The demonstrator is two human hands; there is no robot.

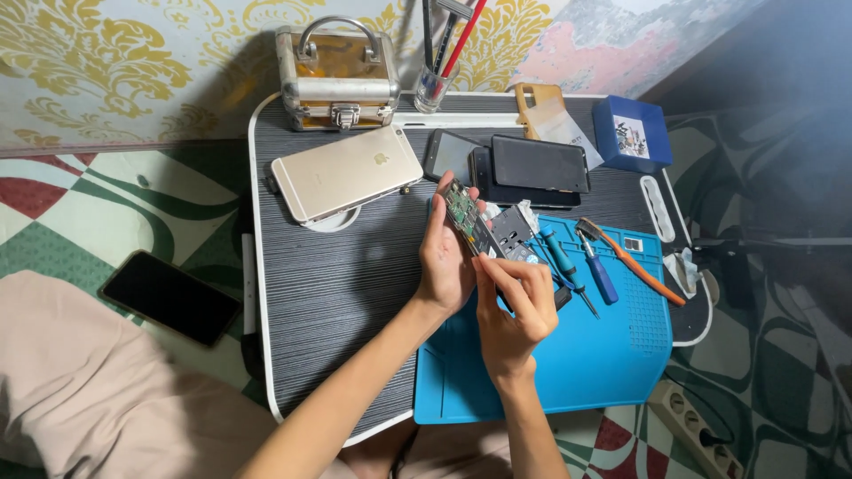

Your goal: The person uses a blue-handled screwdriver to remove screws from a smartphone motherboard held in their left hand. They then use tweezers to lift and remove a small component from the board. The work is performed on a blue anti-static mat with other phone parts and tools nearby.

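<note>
— Patterned floor covering surrounds a low black bench point(328, 284), where a person works over a blue mat point(603, 355).

— What else lies there?

— A gold tablet point(346, 171) rests near a metal case point(337, 78), with dark phones point(532, 166) and a blue box point(632, 133) behind, and blue screwdrivers point(577, 266) on the mat. Another black phone point(169, 297) lies on the floor, well apart.

— And the hands?

— The left hand point(441, 262) has its fingers closed around an opened phone's circuit board point(475, 222), held tilted above the bench. The right hand point(513, 306) pinches at the board's lower edge, fingers curled shut; whether they hold a tool cannot be told.
</note>
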